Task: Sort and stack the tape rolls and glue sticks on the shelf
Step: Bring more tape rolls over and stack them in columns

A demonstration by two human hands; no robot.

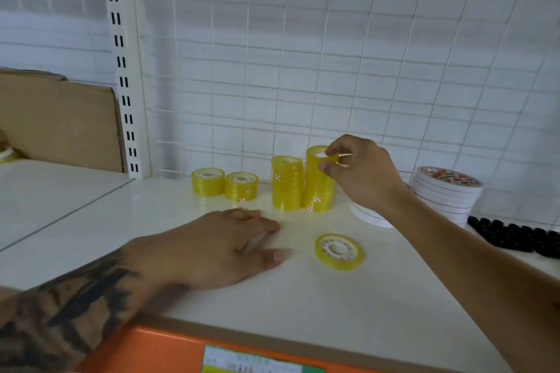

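A small yellow transparent tape roll with a white core (321, 155) is pinched between thumb and fingertips of the right hand (362, 172), right on top of the taller yellow stack (318, 188) at the back of the white shelf (303, 297). Whether the roll is already seated or just above the stack cannot be told. Touching that stack on its left, a slightly shorter stack of the same yellow rolls (287, 183) is seen, so two columns are built. Further left, two low piles of yellow rolls (225, 185) are set side by side, not yet brought to height.

One loose yellow tape roll with a white spoked hub (338, 251) is left lying flat near the front, well apart from the stacks; it looks like the next piece to be gathered. The left hand (221, 247) is laid flat on the shelf with fingers relaxed, its grip released, nothing clearly held.

Behind the right forearm, a pile of flat white tape rolls (447, 194) is stacked, and a row of black caps (515, 236) is lined along the right edge; whether these are the glue sticks cannot be told. The yellow sorting is judged to be well along, but not finished.
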